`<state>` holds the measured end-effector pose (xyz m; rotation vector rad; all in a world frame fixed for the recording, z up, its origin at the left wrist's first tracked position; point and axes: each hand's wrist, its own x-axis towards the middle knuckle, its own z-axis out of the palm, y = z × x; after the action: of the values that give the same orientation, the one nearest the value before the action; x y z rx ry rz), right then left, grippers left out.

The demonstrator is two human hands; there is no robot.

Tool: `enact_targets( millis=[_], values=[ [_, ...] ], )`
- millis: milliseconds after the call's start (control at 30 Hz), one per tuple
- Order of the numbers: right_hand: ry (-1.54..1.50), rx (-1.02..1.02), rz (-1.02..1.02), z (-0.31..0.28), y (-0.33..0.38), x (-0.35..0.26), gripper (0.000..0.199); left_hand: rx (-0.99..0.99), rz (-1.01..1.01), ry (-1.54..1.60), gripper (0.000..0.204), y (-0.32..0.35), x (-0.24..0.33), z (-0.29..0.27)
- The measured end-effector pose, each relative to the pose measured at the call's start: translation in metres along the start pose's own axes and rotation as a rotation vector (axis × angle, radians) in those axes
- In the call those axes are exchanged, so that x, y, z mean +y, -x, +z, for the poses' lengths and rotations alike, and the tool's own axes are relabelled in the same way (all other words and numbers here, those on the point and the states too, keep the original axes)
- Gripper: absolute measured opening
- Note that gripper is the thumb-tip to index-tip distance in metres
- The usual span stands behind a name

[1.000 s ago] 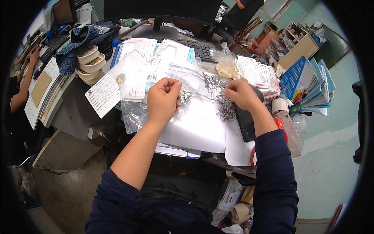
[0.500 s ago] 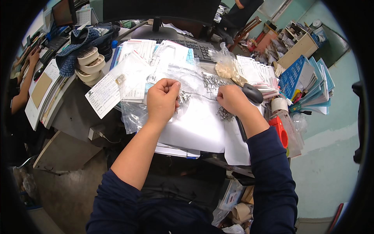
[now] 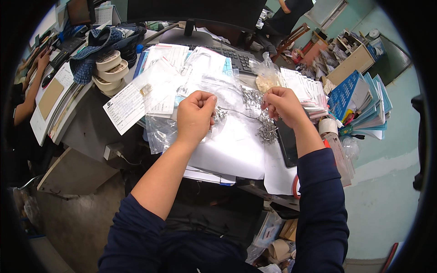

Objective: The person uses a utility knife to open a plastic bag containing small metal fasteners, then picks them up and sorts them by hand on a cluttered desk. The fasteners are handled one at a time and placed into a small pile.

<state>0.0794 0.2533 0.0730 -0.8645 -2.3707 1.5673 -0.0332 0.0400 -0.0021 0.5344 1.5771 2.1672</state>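
My left hand is closed in a fist over a clear plastic bag and small metal parts on a white sheet. My right hand pinches something small above a pile of small metal parts. More metal parts lie between the two hands. What exactly sits in the right fingers is too small to tell.
A dark phone lies by my right wrist. A keyboard, a monitor stand, stacked paper slips, clear bags, tape rolls and folders crowd the desk. Another person's arm is at left.
My right hand moved left toward the bag, then back right and up over the pile of metal parts. My left hand stayed in place.
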Motion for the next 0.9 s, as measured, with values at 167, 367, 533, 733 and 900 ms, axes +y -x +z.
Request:
enact_targets(
  millis=[167, 367, 533, 733, 900],
  values=[
    [-0.148, -0.133, 0.009, 0.021, 0.002, -0.029, 0.012, -0.001, -0.003, 0.025, 0.014, -0.001, -0.001, 0.000],
    [0.038, -0.218, -0.029, 0.059, -0.006, -0.043, 0.022, 0.023, 0.017, 0.057, 0.014, -0.003, -0.004, -0.001],
    [0.232, -0.155, -0.098, 0.065, -0.003, -0.051, 0.025, 0.054, 0.009, 0.065, 0.014, -0.001, -0.001, -0.005],
    [0.604, 0.075, -0.044, -0.012, -0.001, -0.004, 0.021, 0.025, 0.002, 0.050, 0.014, -0.001, -0.002, 0.001],
    [0.796, -0.189, -0.043, -0.005, 0.025, 0.006, 0.031, 0.045, 0.001, 0.028, 0.013, -0.001, -0.003, -0.002]
  ],
)
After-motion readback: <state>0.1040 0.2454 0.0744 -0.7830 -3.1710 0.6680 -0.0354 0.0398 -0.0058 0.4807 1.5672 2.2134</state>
